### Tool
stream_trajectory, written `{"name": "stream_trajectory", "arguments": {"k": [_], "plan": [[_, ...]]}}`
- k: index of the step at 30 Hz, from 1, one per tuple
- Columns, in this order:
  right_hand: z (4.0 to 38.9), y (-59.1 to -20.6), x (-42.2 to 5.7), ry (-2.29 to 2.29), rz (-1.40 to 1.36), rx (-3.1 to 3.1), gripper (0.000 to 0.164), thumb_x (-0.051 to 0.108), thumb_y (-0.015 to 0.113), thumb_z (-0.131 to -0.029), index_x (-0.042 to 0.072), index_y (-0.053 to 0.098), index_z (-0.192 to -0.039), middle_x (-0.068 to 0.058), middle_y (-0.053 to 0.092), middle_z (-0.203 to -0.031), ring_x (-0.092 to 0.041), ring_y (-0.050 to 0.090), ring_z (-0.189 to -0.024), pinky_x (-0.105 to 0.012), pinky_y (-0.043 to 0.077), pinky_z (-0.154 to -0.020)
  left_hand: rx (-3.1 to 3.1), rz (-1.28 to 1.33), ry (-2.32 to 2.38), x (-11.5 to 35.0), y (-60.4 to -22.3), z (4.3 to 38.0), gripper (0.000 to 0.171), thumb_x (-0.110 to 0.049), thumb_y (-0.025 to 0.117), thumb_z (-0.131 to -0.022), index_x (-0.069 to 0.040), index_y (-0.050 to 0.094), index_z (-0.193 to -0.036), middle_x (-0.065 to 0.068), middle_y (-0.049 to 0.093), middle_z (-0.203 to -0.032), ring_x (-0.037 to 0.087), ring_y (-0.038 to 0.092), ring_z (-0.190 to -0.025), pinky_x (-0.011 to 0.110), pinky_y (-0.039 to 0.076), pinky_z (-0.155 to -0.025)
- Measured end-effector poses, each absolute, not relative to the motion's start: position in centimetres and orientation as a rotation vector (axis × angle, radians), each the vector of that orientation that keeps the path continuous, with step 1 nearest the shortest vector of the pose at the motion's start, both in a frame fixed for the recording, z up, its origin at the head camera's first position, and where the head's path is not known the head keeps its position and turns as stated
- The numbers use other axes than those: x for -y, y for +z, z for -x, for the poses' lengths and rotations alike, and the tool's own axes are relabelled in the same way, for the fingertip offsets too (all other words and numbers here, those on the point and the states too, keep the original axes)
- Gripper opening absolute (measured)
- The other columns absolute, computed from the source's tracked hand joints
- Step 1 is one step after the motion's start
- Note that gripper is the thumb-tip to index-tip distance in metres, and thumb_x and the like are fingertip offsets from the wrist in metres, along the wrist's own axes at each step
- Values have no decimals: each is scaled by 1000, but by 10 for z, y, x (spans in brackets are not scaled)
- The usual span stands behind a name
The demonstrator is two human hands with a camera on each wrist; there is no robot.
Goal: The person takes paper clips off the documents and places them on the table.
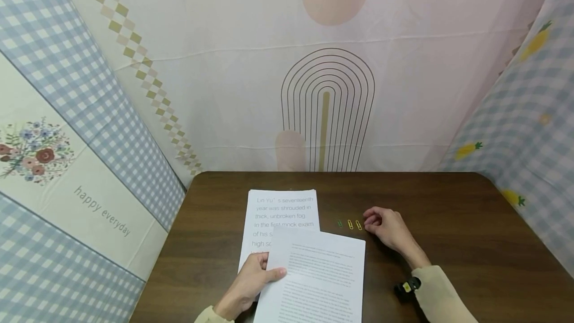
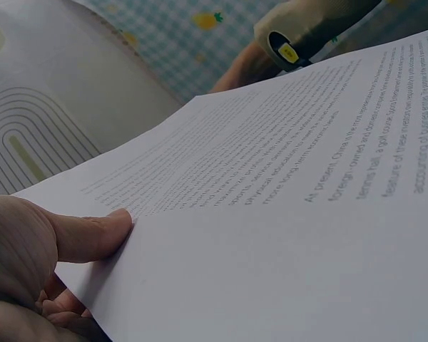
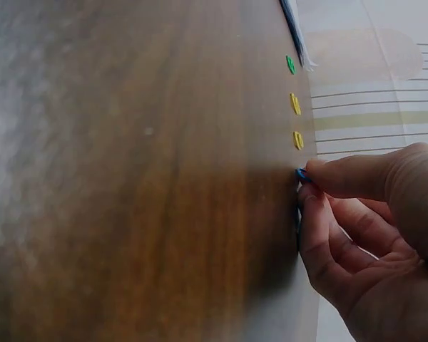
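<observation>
My left hand [image 1: 252, 282] grips a printed sheet of paper [image 1: 323, 278] at its left edge, thumb on top and fingers underneath. This sheet overlaps a large-print paper stack [image 1: 283, 213] lying on the table. In the left wrist view the thumb [image 2: 100, 235] presses on the blank margin beside the text. My right hand [image 1: 390, 229] is low over the table, right of the paper clips. Between its thumb and forefinger it pinches a blue paper clip [image 3: 301, 174], seen in the right wrist view. Two yellow paper clips [image 1: 354, 225] and a green paper clip [image 1: 340, 224] lie in a row beside it.
The dark wooden table [image 1: 471, 233] ends at the back against a hanging patterned cloth [image 1: 233, 113]. Checked cloths hang at the left and right sides. A black wrist device [image 1: 405, 288] with a yellow mark sits at the right sleeve.
</observation>
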State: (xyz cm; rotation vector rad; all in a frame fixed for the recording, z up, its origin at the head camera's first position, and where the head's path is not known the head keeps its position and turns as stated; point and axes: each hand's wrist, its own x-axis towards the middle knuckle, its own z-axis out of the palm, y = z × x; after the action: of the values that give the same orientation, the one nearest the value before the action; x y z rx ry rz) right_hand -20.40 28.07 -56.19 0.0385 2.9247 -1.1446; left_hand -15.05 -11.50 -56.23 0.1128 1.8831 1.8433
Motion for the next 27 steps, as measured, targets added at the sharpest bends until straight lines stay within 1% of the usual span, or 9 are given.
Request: {"name": "stream_trajectory", "arguments": {"k": [6,14,21,27], "plan": [[205,-563,-282,-1127,-7,-2957,18,-1,79,-95,2,76,-112,-6,79,-94,-15,69,-85,-26,55,-76,-1887,-108,1842,115,-562,150,27,3,74,-95,13,69,-119,9,81,-93,17,80,-79,28,67,-71],[206,-564,-283,-1048,48,-2988,20,-3,78,-93,3,75,-111,-6,75,-96,-15,63,-85,-26,51,-73,-1876,-112,1848,116,-562,150,26,3,74,-95,13,69,-119,11,82,-95,19,81,-81,30,68,-72],[205,-561,-285,-1053,101,-2977,18,-2,78,-94,3,75,-110,-5,76,-95,-14,65,-86,-26,54,-72,-1879,-107,1845,116,-561,150,26,3,74,-95,13,69,-119,9,82,-93,18,80,-79,29,67,-71],[203,-558,-285,-1080,56,-2963,14,2,81,-94,4,76,-107,-4,79,-92,-14,69,-86,-26,56,-75,-1879,-108,1844,116,-561,150,26,3,74,-95,13,69,-119,9,82,-93,18,80,-80,28,67,-72]]}}
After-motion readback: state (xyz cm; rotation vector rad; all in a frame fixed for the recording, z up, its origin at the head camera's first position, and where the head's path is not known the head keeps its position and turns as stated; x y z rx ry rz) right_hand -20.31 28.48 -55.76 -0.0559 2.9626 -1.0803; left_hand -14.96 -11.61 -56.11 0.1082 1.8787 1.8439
